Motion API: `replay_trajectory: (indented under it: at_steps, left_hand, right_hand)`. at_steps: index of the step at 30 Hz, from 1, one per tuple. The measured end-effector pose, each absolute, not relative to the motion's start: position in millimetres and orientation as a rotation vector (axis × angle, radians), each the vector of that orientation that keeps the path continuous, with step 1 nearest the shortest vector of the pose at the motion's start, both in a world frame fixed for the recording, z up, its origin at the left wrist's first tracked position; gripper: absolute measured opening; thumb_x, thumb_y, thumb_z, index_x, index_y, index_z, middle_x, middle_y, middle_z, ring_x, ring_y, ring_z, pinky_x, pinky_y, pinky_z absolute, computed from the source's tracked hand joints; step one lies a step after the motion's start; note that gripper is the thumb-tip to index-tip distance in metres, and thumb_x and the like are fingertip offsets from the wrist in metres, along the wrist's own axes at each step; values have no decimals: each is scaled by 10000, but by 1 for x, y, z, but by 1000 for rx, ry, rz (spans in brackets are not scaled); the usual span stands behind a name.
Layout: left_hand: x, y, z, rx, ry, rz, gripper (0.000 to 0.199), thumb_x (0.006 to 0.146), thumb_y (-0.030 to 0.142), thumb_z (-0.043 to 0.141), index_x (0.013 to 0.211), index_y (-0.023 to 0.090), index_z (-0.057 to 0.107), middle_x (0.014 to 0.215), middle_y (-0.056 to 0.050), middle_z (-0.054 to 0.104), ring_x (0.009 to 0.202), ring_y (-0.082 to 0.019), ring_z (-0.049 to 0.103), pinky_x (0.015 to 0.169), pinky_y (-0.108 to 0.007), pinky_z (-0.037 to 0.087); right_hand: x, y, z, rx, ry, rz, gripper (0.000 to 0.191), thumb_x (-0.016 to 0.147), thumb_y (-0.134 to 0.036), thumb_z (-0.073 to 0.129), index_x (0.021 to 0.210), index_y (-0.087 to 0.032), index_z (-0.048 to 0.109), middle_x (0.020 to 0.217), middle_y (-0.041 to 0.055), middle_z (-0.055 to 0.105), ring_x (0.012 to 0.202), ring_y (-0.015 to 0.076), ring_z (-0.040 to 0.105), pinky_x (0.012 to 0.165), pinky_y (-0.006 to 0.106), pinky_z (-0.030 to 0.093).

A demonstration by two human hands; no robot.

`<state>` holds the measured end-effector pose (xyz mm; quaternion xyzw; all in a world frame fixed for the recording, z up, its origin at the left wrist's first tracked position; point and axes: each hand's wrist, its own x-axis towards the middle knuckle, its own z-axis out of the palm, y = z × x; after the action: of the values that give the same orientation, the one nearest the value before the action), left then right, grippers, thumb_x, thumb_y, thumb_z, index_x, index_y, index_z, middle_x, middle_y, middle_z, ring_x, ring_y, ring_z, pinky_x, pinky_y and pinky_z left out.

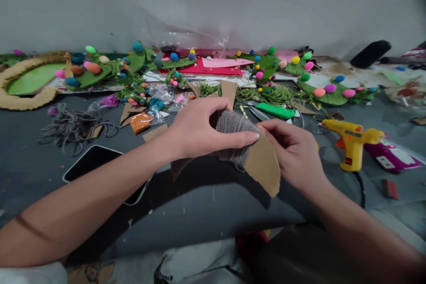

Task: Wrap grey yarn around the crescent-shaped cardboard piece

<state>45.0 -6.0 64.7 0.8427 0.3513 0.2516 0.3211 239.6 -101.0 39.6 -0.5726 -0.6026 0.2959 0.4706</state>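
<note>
The left hand (pixel 199 128) gripped a curved tan cardboard piece (pixel 262 164), partly wound in grey yarn (pixel 233 126), above the dark grey table (pixel 199 213). The right hand's (pixel 296 151) curled fingertips met its edge; whether they pinched anything, I couldn't tell. Rightward stood a yellow plastic glue gun (pixel 354 142).

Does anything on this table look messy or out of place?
Yes: the grey yarn at the left lies in a loose tangle, unlike the close rows wound round the cardboard in the left hand. Small pale scraps also litter the dark tabletop near the phone.
</note>
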Motion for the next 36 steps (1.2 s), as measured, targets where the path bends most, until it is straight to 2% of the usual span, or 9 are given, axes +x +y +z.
replay_trajectory:
  at_steps: [5, 7, 10, 13, 18, 22, 27, 32, 36]
  left_hand:
    - [46, -5, 62, 2093, 944, 775, 479, 750, 638, 763, 728, 206, 557, 686, 17, 534, 627, -131, 483, 542, -290, 321]
    - [45, -2, 60, 2076, 989, 799, 485, 745, 645, 764, 723, 206, 558, 698, 7, 555, 634, -136, 493, 536, -291, 320]
    - [43, 6, 58, 2094, 1087, 845, 519, 731, 674, 759, 683, 206, 540, 688, 2, 535, 635, -141, 462, 534, -297, 311]
    - [39, 17, 57, 2126, 1169, 859, 542, 731, 701, 740, 663, 209, 523, 670, 4, 506, 628, -144, 431, 539, -304, 293]
    - [37, 26, 52, 2262, 1377, 839, 577, 686, 756, 735, 695, 214, 538, 665, -2, 536, 616, -152, 422, 559, -311, 239]
    - [39, 25, 48, 2346, 1386, 810, 600, 687, 801, 699, 717, 222, 542, 651, -3, 529, 599, -159, 416, 576, -315, 212]
    - [40, 23, 47, 2382, 1378, 778, 604, 709, 815, 670, 720, 226, 538, 637, -2, 525, 600, -168, 427, 585, -312, 212]
    - [40, 21, 49, 2424, 1416, 771, 599, 715, 810, 667, 746, 222, 557, 667, -16, 572, 633, -188, 498, 588, -314, 235]
    - [41, 13, 55, 2566, 1339, 588, 596, 783, 812, 586, 799, 217, 591, 752, -38, 641, 703, -224, 579, 592, -312, 249]
  right_hand:
    - [228, -106, 31, -1297, -1502, 798, 149, 791, -330, 733, 760, -196, 673, 666, -9, 664, 594, 137, 573, 518, 235, 468]
    - [222, -110, 24, -1321, -1516, 770, 152, 800, -301, 708, 711, -189, 657, 637, -8, 652, 568, 132, 561, 510, 238, 469]
    - [212, -114, 16, -1399, -1468, 791, 229, 926, -296, 627, 736, -185, 691, 730, 20, 713, 689, 158, 656, 673, 275, 548]
    - [205, -117, 14, -1409, -1479, 851, 309, 988, -346, 580, 747, -199, 705, 852, 34, 755, 875, 183, 706, 824, 293, 551]
    - [201, -120, 13, -1463, -1453, 980, 354, 1020, -393, 535, 778, -191, 697, 792, 19, 716, 754, 146, 660, 719, 259, 515]
    - [202, -119, 10, -1508, -1576, 982, 355, 1034, -386, 505, 784, -191, 664, 832, 28, 721, 807, 161, 674, 735, 269, 497]
    - [203, -118, 12, -1469, -1719, 856, 250, 1038, -303, 498, 924, -194, 692, 797, 7, 700, 770, 145, 655, 749, 267, 488]
    - [210, -118, 22, -1467, -1777, 756, 259, 1044, -273, 494, 875, -190, 672, 788, -2, 697, 723, 118, 636, 708, 239, 480]
    - [229, -112, 30, -1406, -2006, 405, 141, 1004, -202, 558, 976, -179, 694, 866, 17, 723, 747, 129, 647, 693, 251, 474]
